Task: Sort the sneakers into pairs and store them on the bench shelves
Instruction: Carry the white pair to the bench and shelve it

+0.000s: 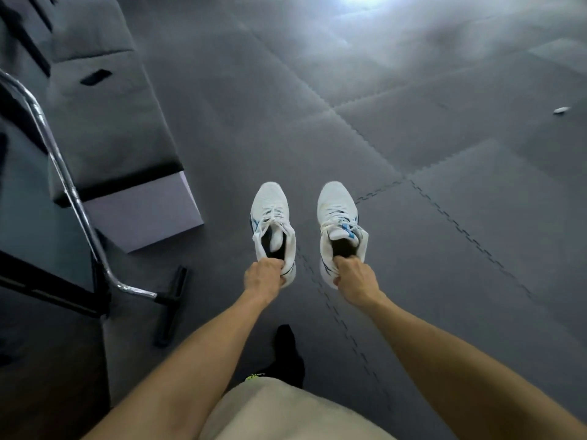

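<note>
Two white sneakers with blue accents, one per hand, held out in front over the floor mat, toes pointing away. Left sneaker (272, 222) and right sneaker (340, 222) look like a matching pair: same colour, same trim, mirrored shape. They hang side by side, apart, not touching.

Left hand (262, 277) has fingers curled over the heel collar of its shoe; right hand (355, 279) grips the heel collar of the other the same way. Both closed firmly on the shoes, nothing else held.

Step, as I read it: pairing is done for this pair, carry phase now. Storing not yet done.

The grey padded bench (108, 122) sits to the left, its pale end panel (143, 214) near the left sneaker. Shelves aren't clearly visible from here, can't tell which slot is free. A chrome tube frame (63, 173) with black foot stands in front of it.

Next move calls for turning left, clearing the chrome frame, lowering both shoes and sliding them in side by side, toes aligned. Dark foam floor mat (413, 138) elsewhere; small white scrap (561, 110) far right.
</note>
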`<action>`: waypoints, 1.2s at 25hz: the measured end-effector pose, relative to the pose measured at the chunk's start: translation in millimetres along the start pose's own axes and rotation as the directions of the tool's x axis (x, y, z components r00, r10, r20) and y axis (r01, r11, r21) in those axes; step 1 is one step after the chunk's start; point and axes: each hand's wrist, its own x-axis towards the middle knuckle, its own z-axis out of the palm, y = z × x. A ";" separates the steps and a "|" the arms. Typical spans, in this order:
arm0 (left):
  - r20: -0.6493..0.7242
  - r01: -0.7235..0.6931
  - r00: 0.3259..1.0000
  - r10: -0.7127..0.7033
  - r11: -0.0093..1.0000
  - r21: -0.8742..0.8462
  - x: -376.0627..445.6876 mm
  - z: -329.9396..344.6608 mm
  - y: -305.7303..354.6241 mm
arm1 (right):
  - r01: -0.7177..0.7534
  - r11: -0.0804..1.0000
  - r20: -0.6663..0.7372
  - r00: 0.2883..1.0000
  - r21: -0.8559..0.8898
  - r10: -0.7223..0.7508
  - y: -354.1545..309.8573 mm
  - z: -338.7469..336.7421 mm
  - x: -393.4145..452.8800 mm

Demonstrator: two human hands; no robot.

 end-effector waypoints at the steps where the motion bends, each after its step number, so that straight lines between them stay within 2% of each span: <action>1: 0.002 0.002 1.000 -0.002 1.000 -0.005 28.7 -9.5 1.5 | -0.010 1.000 0.004 1.000 0.002 0.010 1.1 -8.4 27.6; 8: 0.017 -0.008 1.000 0.008 1.000 0.003 190.5 -81.3 0.5 | -0.037 0.997 0.022 0.999 0.067 0.035 -15.6 -64.9 187.6; 14: 0.023 -0.016 1.000 0.016 0.999 0.029 324.6 -119.0 0.3 | -0.020 0.999 0.027 0.999 0.038 0.019 -19.3 -101.1 331.6; 22: -0.005 0.082 0.997 -0.082 0.996 0.020 526.5 -194.2 11.4 | 0.049 0.997 0.043 0.998 0.053 -0.051 -12.7 -183.4 553.4; 30: -0.008 0.111 0.994 -0.111 0.994 -0.020 726.7 -253.4 10.3 | 0.080 0.996 0.051 0.995 0.034 -0.082 -19.3 -246.1 757.6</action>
